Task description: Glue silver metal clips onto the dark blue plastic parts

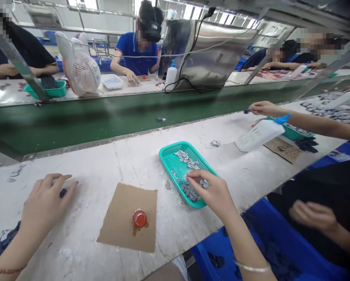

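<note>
My right hand [214, 191] reaches over a green plastic basket [166, 156], thumb and fingertips pinched together above small grey-white pieces [189, 191]. Whatever is between those fingertips is too small to make out. To the left, my left hand [46, 203] hovers at the table with thumb and forefinger apart. A small dark piece [63, 192] shows in the gap beneath them; I cannot tell whether the hand touches it. Between my hands lies a brown cardboard square [113, 218] bearing a red cap [140, 218], with a wet brownish stain around it.
Dark pieces [2, 244] lie by my left forearm. A white bottle with a blue nozzle [259, 134] leans right of the basket, near a co-worker's hand [264, 108]. Blue bins [245, 242] stand below the table's edge. Across the green strip [104, 125], another person works beside a fan [83, 72].
</note>
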Demonstrator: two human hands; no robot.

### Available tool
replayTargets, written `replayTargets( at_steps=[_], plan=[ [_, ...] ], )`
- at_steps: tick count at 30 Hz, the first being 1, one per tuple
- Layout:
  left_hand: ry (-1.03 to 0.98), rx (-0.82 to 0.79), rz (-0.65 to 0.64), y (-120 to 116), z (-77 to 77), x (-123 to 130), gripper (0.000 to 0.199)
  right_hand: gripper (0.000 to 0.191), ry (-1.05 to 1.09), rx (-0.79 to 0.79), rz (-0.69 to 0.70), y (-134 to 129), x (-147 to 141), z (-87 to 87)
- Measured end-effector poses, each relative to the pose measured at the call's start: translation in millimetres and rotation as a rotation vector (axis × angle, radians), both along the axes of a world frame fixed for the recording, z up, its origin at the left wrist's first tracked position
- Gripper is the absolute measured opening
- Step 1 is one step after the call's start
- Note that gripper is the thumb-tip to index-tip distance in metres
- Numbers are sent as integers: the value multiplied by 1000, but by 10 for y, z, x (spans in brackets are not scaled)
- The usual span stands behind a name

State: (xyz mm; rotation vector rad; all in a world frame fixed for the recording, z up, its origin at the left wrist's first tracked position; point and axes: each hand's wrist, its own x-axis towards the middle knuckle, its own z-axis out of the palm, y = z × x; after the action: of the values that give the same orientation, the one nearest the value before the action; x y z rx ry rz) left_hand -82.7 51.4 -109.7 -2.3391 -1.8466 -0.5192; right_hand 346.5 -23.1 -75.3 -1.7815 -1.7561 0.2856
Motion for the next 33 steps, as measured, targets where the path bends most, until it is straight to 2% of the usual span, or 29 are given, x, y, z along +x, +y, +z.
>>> replayTargets(
  at_steps=[2, 6, 9, 12, 14, 17, 20, 24, 29, 33],
  plan=[
    [-27, -17, -75, 171, 72, 235, 35, 12, 168, 88, 60, -181, -151, 27],
    [-193, -167, -278, 678, 192, 976, 31, 11, 342, 61, 226, -540, -424, -84],
    [-202, -195, -349, 1167, 202, 1603, 27, 18, 288, 45, 178, -699, -501, -313],
    [-207, -189, -368, 1646, 173, 2152, 26, 22, 161, 101, 95, -768, -483, -527],
    [-211, -171, -367, 1901, 157, 2444, 28, 22, 105, 142, 77, -792, -452, -609],
    [-218, -155, -381, 2151, 141, 2759, 37, 22, 57, 189, 107, -817, -413, -651],
    [-239, -185, -386, 2278, 115, 2934, 38, 23, 26, 206, 131, -825, -393, -653],
    [-333, -276, -316, 2353, 76, 2970, 36, 24, 28, 162, 103, -815, -399, -632],
    [-616, -403, -222, 2357, 137, 2784, 36, 23, 34, 80, 53, -816, -445, -578],
    [-974, -522, -148, 2183, 257, 2527, 36, 21, 17, 30, 39, -823, -499, -546]
  ],
)
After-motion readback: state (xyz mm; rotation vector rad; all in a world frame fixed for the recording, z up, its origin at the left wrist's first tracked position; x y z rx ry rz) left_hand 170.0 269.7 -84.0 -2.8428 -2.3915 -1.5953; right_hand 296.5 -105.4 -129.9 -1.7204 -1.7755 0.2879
